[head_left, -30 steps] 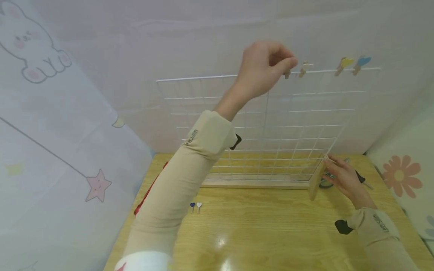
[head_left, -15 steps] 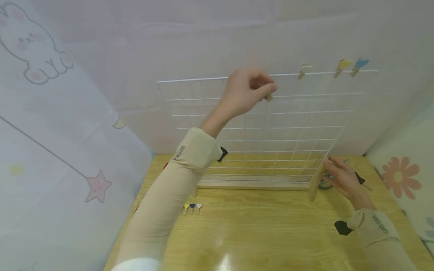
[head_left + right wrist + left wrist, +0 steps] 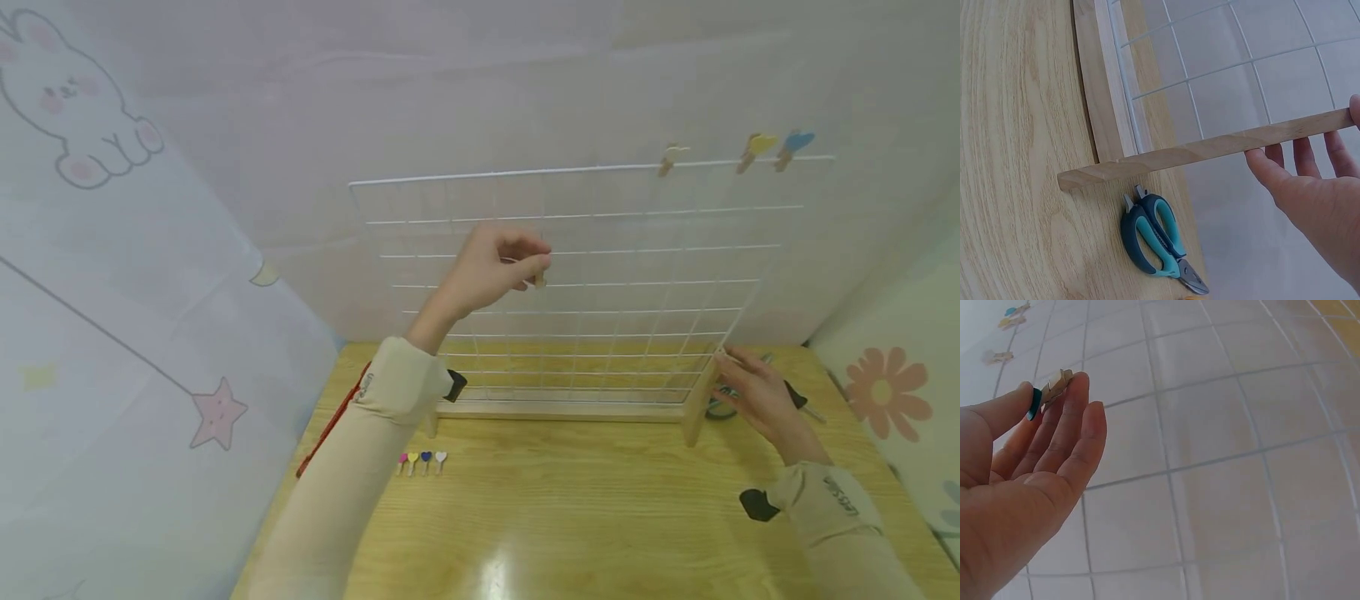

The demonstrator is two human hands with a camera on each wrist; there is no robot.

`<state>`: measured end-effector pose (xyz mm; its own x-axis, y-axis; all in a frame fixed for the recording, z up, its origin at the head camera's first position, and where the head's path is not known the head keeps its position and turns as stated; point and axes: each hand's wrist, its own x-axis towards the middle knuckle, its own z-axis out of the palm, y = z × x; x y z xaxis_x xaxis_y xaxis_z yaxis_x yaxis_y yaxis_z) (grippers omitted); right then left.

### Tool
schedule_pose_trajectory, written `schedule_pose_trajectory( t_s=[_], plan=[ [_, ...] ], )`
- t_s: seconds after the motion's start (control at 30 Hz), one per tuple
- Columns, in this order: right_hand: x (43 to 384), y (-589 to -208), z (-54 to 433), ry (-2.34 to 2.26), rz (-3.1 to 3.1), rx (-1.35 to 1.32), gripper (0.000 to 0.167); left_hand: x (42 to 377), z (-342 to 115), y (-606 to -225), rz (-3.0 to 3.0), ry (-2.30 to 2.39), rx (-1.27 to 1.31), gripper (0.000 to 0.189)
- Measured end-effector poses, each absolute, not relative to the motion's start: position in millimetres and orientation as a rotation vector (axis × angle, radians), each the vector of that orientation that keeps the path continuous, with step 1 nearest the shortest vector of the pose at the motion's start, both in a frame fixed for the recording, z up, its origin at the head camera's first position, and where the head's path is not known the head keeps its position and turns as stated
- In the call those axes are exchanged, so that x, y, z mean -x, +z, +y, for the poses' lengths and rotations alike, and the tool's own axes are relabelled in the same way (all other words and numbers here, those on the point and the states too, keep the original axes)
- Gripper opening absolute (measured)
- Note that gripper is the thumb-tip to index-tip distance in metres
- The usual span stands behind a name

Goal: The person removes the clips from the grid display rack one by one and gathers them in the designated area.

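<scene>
My left hand is in front of the white wire grid. Between thumb and fingers it pinches a small wooden clothespin with a dark teal piece on its end. At the right end of the grid, my right hand holds the wooden side leg of the stand, its fingertips against the wood. Three clothespins are clipped on the top wire: a pale one, one with a yellow heart and one with a blue heart.
Several heart clothespins lie in a row on the wooden table, among them a white one. Scissors with teal and dark handles lie beside the leg. A red strip runs along the left. Printed cloth hangs around the table.
My left hand has come down and left from the top wire with the clothespin, and no clothespin shows where it was. More of the table row is visible. The right hand has stayed put.
</scene>
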<state>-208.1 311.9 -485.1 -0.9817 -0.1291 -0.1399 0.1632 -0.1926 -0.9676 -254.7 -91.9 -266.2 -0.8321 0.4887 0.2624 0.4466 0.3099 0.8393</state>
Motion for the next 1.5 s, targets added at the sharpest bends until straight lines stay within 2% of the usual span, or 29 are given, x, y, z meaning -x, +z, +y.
schedule_pose_trajectory(
  t_s=[0.73,1.0,1.5],
  plan=[
    [208,-483,310,-2.287,1.881,-0.061,0.079,241,-138,-388,2.315,1.745,-0.507,0.022],
    [206,-482,309,-2.301,1.865,-0.059,0.079,225,-154,-432,2.335,1.748,-0.387,0.023],
    [206,-483,308,-2.277,1.895,-0.036,0.078,183,-218,-523,2.312,1.766,-0.083,0.029]
  ],
)
